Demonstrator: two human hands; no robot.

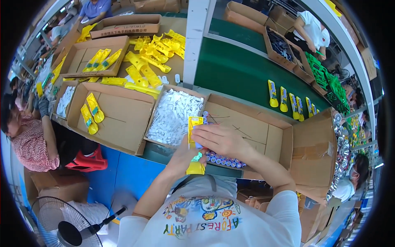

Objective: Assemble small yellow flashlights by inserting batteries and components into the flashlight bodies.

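Note:
A yellow plastic housing stands lengthwise in front of my body, gripped from its left side by my left hand. A small green board with thin wires shows in its lower part. My right hand lies across the upper half with its fingers bent onto the housing. Part of a purple cylinder shows under those fingers; what the fingertips pinch is hidden. Close to my right wrist, purple cylindrical batteries stand packed in the near corner of a cardboard tray.
A box of small white plastic parts adjoins the housing. Left of it, a cardboard tray holds two yellow housings. More yellow shells are piled beyond. Filled housings lie on the green conveyor. A person sits at left.

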